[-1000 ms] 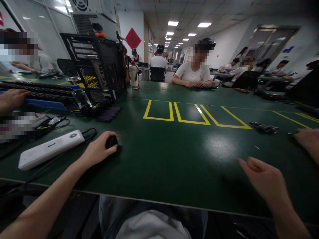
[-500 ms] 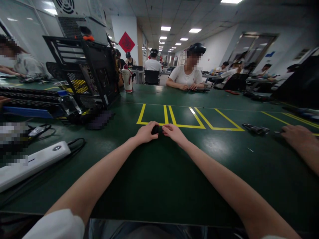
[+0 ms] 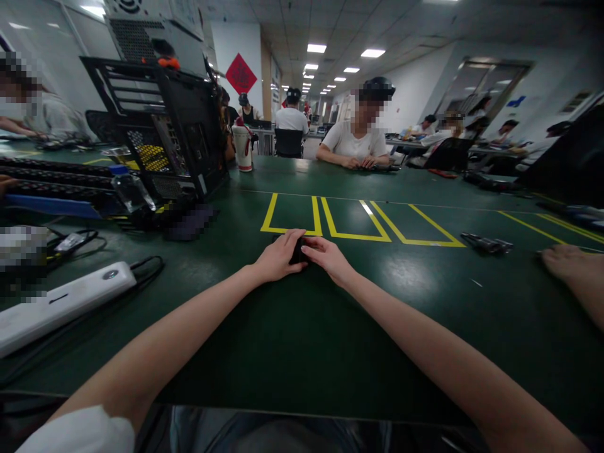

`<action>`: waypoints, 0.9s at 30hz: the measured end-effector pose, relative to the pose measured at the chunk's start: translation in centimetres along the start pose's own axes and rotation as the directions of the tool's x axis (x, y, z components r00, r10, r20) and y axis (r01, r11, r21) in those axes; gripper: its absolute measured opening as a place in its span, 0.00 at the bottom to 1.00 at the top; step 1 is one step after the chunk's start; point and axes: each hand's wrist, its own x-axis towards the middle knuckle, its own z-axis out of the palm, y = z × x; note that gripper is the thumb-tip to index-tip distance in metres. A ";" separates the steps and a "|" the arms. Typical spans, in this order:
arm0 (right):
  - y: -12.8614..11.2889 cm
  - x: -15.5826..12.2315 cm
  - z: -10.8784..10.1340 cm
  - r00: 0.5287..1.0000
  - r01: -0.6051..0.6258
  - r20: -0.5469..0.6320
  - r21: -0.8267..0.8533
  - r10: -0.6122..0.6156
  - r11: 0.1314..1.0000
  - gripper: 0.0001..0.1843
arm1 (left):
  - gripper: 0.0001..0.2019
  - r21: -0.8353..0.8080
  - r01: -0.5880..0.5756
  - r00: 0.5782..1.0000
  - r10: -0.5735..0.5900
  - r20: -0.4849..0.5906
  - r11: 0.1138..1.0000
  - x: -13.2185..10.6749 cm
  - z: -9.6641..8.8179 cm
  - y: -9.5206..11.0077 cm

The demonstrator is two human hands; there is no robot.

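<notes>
Both my arms reach forward over a dark green table (image 3: 292, 340). My left hand (image 3: 278, 257) and my right hand (image 3: 326, 257) meet just below the leftmost of three yellow-taped boxes (image 3: 292, 215). Between them sits a small black object (image 3: 298, 251), gripped by the fingers of both hands. Most of it is hidden and I cannot make out what it is.
A white power strip (image 3: 61, 303) with cables lies at left, near a black computer case (image 3: 165, 135) and a plastic bottle (image 3: 129, 189). A small dark tool (image 3: 486, 242) lies at right beside another person's hand (image 3: 564, 264). A seated person (image 3: 361, 141) faces me across the table.
A second ago my left hand held the black object near the power strip and my right hand was free at right. Both hands have come together on it at the table's middle.
</notes>
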 end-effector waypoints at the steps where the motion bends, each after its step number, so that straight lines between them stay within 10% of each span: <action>1: 0.1 -0.2 0.1 0.999 0.032 0.000 -0.011 -0.032 0.999 0.18 | 0.34 -0.008 -0.010 1.000 0.010 0.001 1.000 -0.1 -0.1 0.0; 27: 0.4 -0.4 1.0 0.985 0.164 -0.040 -0.091 -0.168 0.982 0.16 | 0.29 0.269 0.062 0.998 -0.054 -0.038 0.961 -0.1 0.0 0.7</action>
